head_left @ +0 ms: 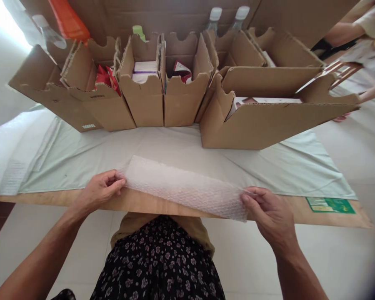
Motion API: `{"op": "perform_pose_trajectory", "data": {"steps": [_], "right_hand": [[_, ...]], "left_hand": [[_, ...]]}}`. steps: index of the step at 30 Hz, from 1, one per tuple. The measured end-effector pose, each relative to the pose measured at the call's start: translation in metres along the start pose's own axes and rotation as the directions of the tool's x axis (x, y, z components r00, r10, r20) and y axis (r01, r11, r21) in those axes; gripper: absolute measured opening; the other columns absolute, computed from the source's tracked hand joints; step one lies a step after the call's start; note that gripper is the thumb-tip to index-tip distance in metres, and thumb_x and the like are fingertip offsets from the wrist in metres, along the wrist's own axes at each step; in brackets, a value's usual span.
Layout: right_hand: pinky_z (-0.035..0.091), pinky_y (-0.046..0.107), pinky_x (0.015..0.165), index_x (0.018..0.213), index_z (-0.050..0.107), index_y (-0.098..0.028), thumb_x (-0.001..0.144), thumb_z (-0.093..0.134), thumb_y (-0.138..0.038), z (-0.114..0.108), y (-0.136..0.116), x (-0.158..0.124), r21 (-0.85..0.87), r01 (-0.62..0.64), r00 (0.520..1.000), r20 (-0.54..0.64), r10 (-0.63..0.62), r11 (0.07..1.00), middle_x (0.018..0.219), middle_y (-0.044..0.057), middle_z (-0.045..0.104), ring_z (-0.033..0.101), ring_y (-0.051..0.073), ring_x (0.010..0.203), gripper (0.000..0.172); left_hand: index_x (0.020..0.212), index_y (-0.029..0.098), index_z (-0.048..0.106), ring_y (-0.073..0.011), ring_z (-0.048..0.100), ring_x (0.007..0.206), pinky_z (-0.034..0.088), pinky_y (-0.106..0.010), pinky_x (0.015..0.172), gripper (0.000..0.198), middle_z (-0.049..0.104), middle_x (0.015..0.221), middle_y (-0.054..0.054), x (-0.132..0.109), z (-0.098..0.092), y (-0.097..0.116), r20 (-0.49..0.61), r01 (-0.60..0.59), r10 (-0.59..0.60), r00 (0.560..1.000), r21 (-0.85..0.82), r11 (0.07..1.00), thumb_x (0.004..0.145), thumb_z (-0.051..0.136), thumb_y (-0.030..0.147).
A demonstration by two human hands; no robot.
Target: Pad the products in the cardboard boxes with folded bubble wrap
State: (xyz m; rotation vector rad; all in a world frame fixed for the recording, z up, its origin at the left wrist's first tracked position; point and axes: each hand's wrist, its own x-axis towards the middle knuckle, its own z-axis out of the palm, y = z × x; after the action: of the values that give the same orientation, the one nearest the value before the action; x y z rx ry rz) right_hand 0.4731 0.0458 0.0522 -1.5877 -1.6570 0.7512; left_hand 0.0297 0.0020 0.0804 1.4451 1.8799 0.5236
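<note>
White translucent plastic bubble-wrap strip (pixel 181 185) is held out between left hand (pixel 101 191) and right hand (pixel 273 214).
Each end is pinched between thumb and bent fingers; the strip, long, flat and dimpled, is slanted over the pale wooden table edge (pixel 137 203), before open-topped brown cardboard boxes (pixel 179 106).

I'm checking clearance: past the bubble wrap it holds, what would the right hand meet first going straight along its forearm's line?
The right hand would probably meet the wide cardboard box across the cloth, though depth is unclear.
</note>
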Motion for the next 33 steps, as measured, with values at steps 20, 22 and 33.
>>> {"op": "perform_pose_trajectory", "data": {"steps": [20, 22, 33], "right_hand": [[0.056, 0.03, 0.051, 0.079, 0.072, -0.023, 0.088, 0.061, -0.068, -0.011, 0.007, -0.059, -0.086, -0.285, 0.957, 0.036, 0.289, 0.955, 0.063, 0.003, 0.071, 0.065, 0.019, 0.049, 0.047], [0.057, 0.029, 0.05, 0.081, 0.072, -0.022, 0.084, 0.067, -0.068, -0.003, 0.007, -0.058, -0.042, -0.307, 0.952, -0.001, 0.307, 0.951, 0.06, 0.003, 0.07, 0.064, 0.019, 0.049, 0.046], [0.061, 0.028, 0.057, 0.08, 0.067, -0.02, 0.093, 0.067, -0.059, 0.057, -0.021, -0.108, 0.348, -0.34, 0.915, 0.339, 0.221, 0.874, 0.069, 0.005, 0.075, 0.074, 0.02, 0.06, 0.041]], "left_hand": [[0.073, 0.023, 0.06, -0.0238, 0.06, 0.075, 0.04, -0.035, 0.067, 0.025, 0.069, 0.087, -0.007, 0.021, 0.013, 0.01, -0.026, -0.01, 0.024, 0.999, 0.43, 0.903, 0.083, 0.054, 0.045], [0.073, 0.024, 0.059, -0.0222, 0.058, 0.071, 0.039, -0.034, 0.065, 0.023, 0.068, 0.082, -0.005, 0.019, 0.013, 0.013, -0.053, -0.002, 0.028, 0.998, 0.433, 0.901, 0.084, 0.053, 0.044], [0.107, 0.021, 0.065, -0.0279, 0.067, 0.1, 0.048, -0.039, 0.092, 0.019, 0.073, 0.104, -0.009, 0.093, 0.018, 0.055, -0.212, -0.283, 0.414, 0.885, 0.46, 0.841, 0.091, 0.056, 0.027]]}}
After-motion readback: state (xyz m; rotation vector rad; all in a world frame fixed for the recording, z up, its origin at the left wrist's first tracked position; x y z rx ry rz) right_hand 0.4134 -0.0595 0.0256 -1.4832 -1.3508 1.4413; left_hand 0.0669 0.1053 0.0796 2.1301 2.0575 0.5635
